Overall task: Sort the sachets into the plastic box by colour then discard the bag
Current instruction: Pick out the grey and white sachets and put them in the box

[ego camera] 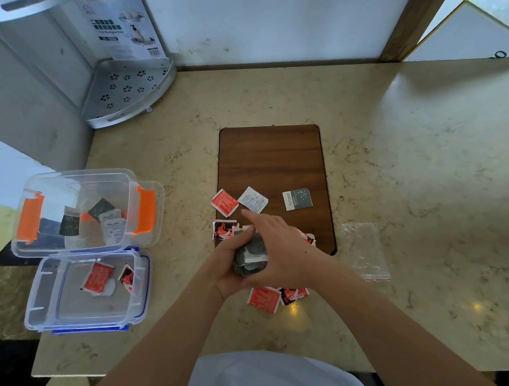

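My left hand (227, 267) and my right hand (286, 251) meet over the counter, both closed around a small stack of dark grey sachets (250, 256). Red sachets (224, 202) lie around my hands, with a white sachet (253, 199) and a grey sachet (297, 199) on the wooden board (271, 157). At left, the orange-clipped plastic box (85, 212) holds dark and white sachets. The blue-clipped plastic box (88, 292) below it holds two red sachets. The empty clear bag (364, 251) lies flat to the right of the board.
A metal corner shelf (129, 90) with a printed card stands at the back left by the wall. The counter edge (69, 373) drops to a tiled floor at the left. Bare marble counter (429, 162) stretches to the right.
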